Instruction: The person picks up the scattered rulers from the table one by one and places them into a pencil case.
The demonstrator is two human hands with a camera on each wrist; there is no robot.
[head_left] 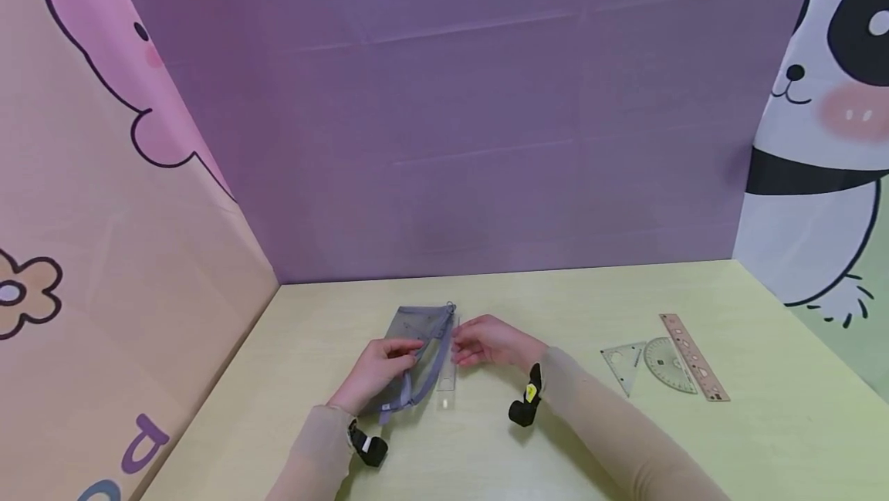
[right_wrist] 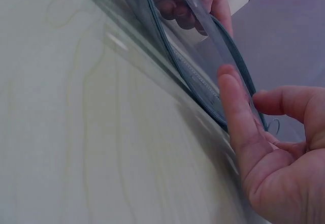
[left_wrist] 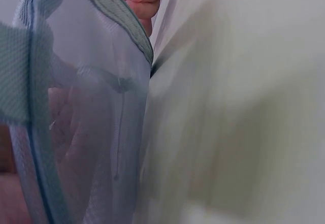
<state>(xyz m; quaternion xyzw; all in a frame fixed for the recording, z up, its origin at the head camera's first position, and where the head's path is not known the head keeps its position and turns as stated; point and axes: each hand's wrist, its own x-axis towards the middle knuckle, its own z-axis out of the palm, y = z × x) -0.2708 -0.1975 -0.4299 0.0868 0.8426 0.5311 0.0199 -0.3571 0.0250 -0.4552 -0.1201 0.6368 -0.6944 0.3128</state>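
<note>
A see-through grey-blue zip pouch (head_left: pixel 410 321) stands partly open on the table, its zipped rim bowed apart. My left hand (head_left: pixel 380 368) grips its near left side; through the sheer wall (left_wrist: pixel 91 142) its fingers look blurred. At the far right end of the rim, my right hand (head_left: pixel 491 342) pinches the edge between thumb and finger, as the right wrist view shows with the dark zip (right_wrist: pixel 175 64) running up to it. A clear straight ruler (head_left: pixel 447 387) lies along the pouch's right side, its far part beside the right fingertips.
To the right on the pale wooden table (head_left: pixel 556 455) lie a clear set square (head_left: pixel 627 362), a clear protractor (head_left: pixel 665 366) and a pink ruler (head_left: pixel 694 358). A purple cloth wall (head_left: pixel 486 138) rises behind, with printed panels at both sides.
</note>
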